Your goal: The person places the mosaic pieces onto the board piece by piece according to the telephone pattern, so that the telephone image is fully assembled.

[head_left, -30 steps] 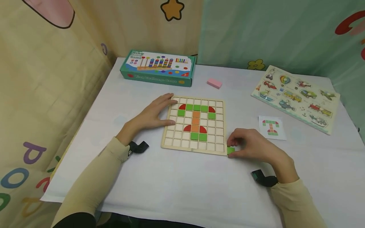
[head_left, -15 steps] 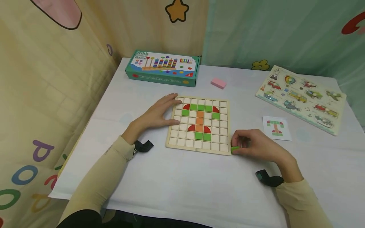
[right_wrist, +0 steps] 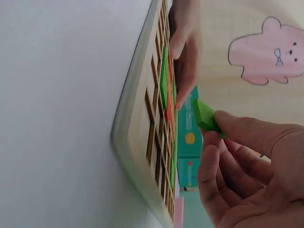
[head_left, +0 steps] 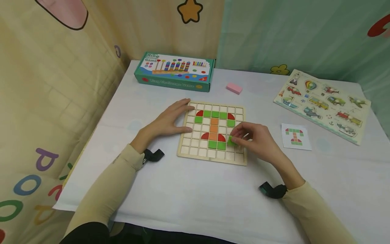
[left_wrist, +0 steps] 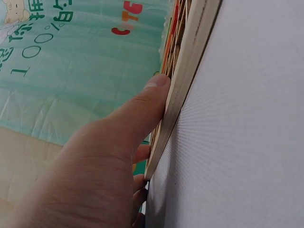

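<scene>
A wooden grid board (head_left: 190, 153) lies on the table with green and orange square tiles and red quarter-round tiles in a T-like pattern. My left hand (head_left: 166, 120) rests along its left edge, thumb (left_wrist: 154, 90) and fingers spread on the rim and outer cells. Over the board's right part, my right hand (head_left: 259, 140) pinches a green square tile (right_wrist: 205, 116) between thumb and fingers. In the right wrist view this tile is tilted and held apart from the grid. In the head view it appears just right of the lower green pair.
A printed pattern card (head_left: 296, 137) lies right of the board. Behind it is a vehicle picture puzzle (head_left: 323, 105). A green ring game box (head_left: 174, 73) stands at the back left, and a pink block (head_left: 234, 88) lies behind the board.
My right hand picked up the green tile from beside the board's lower right corner and carried it up and left over the grid. My left hand stays on the board.
</scene>
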{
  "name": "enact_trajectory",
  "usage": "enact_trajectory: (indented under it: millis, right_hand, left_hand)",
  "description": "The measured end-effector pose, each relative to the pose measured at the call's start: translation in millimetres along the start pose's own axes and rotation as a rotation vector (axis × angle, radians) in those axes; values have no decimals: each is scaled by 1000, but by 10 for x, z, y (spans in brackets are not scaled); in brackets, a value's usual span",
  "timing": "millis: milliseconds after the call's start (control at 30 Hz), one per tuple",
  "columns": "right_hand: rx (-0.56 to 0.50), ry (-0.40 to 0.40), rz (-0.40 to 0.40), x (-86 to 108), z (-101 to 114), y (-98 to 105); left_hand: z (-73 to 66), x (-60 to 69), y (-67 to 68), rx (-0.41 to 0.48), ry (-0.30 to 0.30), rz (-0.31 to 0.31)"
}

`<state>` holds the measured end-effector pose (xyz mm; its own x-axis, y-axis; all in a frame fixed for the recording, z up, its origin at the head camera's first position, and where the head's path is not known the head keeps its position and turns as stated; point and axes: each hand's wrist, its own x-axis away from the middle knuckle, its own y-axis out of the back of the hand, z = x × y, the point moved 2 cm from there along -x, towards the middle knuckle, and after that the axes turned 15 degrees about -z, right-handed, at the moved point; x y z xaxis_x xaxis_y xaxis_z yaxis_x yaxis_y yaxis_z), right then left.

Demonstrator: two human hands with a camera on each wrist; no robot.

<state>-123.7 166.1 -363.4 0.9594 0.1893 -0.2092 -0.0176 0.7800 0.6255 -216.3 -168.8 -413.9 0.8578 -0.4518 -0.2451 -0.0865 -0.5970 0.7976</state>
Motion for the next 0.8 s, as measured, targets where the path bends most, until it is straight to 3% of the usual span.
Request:
enact_trajectory:
  millis: [200, 400, 567, 800]
  right_hand:
    - [-51, -13, -28, -204, 283, -357]
    - [-90, -1, -3, -227, 348, -652]
    - [-83, 33, 17, -168, 318, -732]
    - [-16, 146, 30, -142, 335, -772]
  left_hand:
    - [4, 10, 12, -1, -10, -8]
    - [32, 9, -2, -4, -11, -11]
    - [41, 19, -33, -4, -4, -8]
    - [31, 20, -28, -5, -1, -6]
